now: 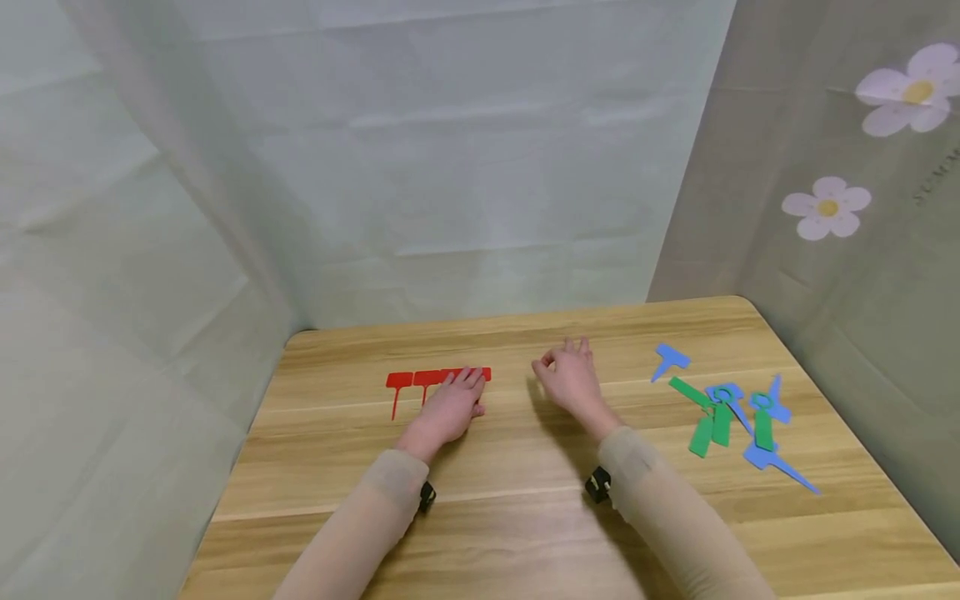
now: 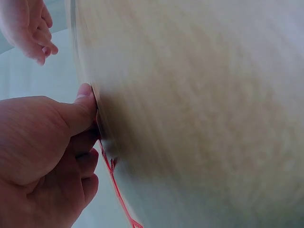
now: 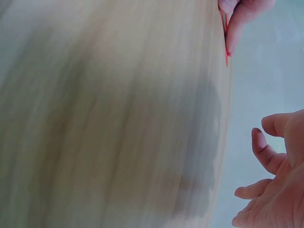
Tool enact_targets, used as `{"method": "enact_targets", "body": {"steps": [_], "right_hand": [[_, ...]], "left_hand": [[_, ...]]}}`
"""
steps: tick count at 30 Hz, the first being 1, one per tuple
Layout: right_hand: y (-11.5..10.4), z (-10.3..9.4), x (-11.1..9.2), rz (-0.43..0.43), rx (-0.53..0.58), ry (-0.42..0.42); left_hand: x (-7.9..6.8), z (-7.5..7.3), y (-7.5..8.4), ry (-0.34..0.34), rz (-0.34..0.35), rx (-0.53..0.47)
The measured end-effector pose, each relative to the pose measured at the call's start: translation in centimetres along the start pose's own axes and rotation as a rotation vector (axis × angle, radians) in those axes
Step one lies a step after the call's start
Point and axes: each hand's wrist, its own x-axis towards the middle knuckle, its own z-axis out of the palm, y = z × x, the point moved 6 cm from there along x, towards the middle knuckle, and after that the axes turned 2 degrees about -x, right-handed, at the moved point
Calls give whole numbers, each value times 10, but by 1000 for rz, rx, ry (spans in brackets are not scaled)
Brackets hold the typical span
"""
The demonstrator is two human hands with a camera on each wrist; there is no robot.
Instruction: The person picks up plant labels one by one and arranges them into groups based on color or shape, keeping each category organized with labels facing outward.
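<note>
A row of red T-shaped plant tags [image 1: 400, 380] lies on the wooden table, heads side by side and thin stems toward the person. My left hand [image 1: 453, 406] rests on the right end of that row with its fingers stretched over the red heads, covering part of them. In the left wrist view, the left thumb [image 2: 84, 107] touches down at the table surface beside the red edge. Off to the right of the row, my right hand [image 1: 572, 377] hovers over the table, fingers loosely bent. Nothing shows between the right thumb and fingers [image 3: 268, 154].
On the table's right side lie several blue T-shaped tags [image 1: 767, 457] mixed with green tags [image 1: 702, 436], some with a ring end. One blue tag [image 1: 669, 360] sits apart, farther back. A pale fabric curtain [image 1: 465, 167] hangs behind the table [image 1: 510, 533].
</note>
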Motion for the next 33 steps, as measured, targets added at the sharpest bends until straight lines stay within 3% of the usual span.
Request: {"method": "enact_targets", "body": {"steps": [10,33], "right_hand": [[19,-13,-10,-10,-8,-10],[71,-51,-25,48,-41,-29]], "left_hand": [[-1,1,-2,13,9,-48],[1,-2,1,-12,-12,-9]]}}
